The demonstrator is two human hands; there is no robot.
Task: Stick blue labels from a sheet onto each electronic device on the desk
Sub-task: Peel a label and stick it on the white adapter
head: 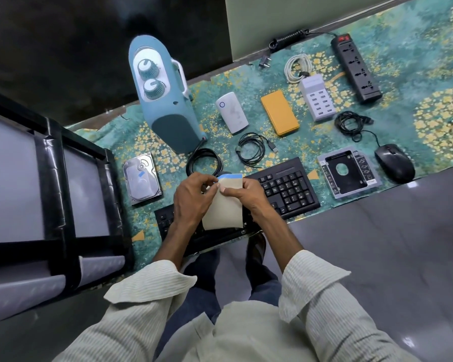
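Over near keyboard, right hand pinching label sheet, left hand pinching blue label at far edge; hasty peeling risking tear or curl.

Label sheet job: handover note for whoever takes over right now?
Left hand pinches at the top edge of the label sheet; right hand holds the sheet, above the keyboard.
Done: hard drive carries a blue label.
Left, no label visible: speaker, white device, orange case, USB hub, power strip, drive caddy, mouse, keyboard.
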